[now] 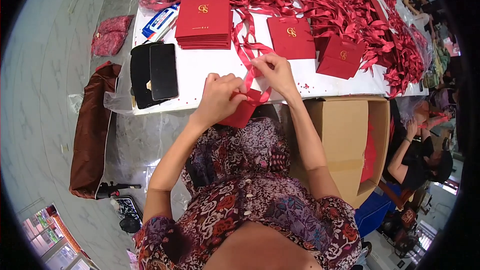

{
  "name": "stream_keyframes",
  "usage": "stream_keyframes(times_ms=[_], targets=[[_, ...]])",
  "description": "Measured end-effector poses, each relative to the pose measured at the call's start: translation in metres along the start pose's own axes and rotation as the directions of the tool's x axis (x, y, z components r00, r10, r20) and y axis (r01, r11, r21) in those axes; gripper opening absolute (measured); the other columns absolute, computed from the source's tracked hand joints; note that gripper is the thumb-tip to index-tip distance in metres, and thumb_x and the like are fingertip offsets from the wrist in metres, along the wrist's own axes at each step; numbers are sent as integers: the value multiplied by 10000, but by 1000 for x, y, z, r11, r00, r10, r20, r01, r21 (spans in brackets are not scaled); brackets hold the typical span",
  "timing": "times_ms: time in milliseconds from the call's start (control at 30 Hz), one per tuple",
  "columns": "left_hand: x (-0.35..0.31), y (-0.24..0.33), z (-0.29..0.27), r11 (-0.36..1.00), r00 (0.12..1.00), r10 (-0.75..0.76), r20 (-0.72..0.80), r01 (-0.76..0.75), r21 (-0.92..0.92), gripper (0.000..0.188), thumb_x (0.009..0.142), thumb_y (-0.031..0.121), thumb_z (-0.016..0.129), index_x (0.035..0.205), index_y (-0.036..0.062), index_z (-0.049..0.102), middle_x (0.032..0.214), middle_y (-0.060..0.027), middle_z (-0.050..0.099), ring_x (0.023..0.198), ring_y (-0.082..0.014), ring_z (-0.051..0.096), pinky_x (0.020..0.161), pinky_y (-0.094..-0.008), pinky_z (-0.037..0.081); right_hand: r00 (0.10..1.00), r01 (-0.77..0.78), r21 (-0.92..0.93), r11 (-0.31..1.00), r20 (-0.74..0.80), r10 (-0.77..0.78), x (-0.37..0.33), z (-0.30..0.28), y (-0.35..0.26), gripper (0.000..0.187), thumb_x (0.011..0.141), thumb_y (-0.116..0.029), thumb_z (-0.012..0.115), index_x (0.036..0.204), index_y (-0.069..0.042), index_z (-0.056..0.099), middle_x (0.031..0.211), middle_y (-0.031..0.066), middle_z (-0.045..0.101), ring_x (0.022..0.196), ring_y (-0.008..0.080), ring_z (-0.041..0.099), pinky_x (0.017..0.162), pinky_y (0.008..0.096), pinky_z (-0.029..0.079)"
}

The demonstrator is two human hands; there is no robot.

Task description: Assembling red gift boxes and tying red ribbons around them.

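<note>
At the table's near edge, my left hand [218,98] is closed on a red ribbon [248,80] beside a small red paper bag [241,115]. Its fingers curl toward the bag's top, and the thumb points right. My right hand [276,73] pinches the same ribbon slightly higher and to the right. A ribbon loop hangs between both hands over the bag, and more ribbon strands trail away up the table. Whether the ribbon passes through the bag is hidden by my fingers.
Beyond my hands stand a stack of red paper bags [202,25], one flat bag [291,40] and another small pile [341,57]. Heaped red ribbons [325,0] cover the far side. A phone [164,71] lies left; an open cardboard box [345,145] stands right. Another person [415,155] works nearby.
</note>
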State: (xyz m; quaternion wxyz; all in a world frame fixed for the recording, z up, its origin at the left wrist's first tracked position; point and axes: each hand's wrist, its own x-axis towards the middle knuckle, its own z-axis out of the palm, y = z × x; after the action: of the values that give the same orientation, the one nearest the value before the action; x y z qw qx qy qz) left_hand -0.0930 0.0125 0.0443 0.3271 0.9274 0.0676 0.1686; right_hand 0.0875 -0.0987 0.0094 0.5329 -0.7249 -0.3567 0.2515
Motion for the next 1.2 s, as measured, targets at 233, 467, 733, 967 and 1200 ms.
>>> stream_keyframes(times_ms=[233,467,733,967,1200], targets=[[-6,-13,-11,982,979,-189,-77,190,15,159,775,133,771,865,102,644,823,-25,637,758,-199,591,822,-352,326,884,382,-374,845,413,-218,-43,-34,-20,211,848,-231,735,936,-40,714,910,85,606,915,222,600,802,343,480],[9,-27,-20,955,950,-296,-103,291,-57,148,784,164,761,861,100,652,802,-21,634,745,-205,589,832,-356,349,921,254,-325,911,368,-126,-59,-45,-34,214,777,-116,741,940,-25,636,969,116,588,994,308,587,852,393,481],[22,-25,-17,980,968,-195,-156,188,-57,169,752,54,763,857,-18,651,796,-120,671,676,-208,637,651,-316,495,933,357,-545,758,237,-269,-57,-36,-9,198,810,-130,721,941,-5,641,952,106,603,893,266,602,782,376,490],[35,-47,3,955,919,-295,-262,286,-74,179,778,185,767,909,104,674,859,-42,636,847,-230,599,876,-401,348,972,-104,31,994,214,95,-49,-25,-4,264,919,-222,698,796,-17,586,662,10,563,560,113,513,557,278,444],[13,-8,56,948,882,-319,-348,293,-125,192,963,190,564,1079,59,641,925,-123,654,894,-286,580,809,-406,424,974,-223,456,862,138,179,-29,8,13,174,974,-188,642,982,-15,658,754,-3,637,626,51,574,585,207,490]])
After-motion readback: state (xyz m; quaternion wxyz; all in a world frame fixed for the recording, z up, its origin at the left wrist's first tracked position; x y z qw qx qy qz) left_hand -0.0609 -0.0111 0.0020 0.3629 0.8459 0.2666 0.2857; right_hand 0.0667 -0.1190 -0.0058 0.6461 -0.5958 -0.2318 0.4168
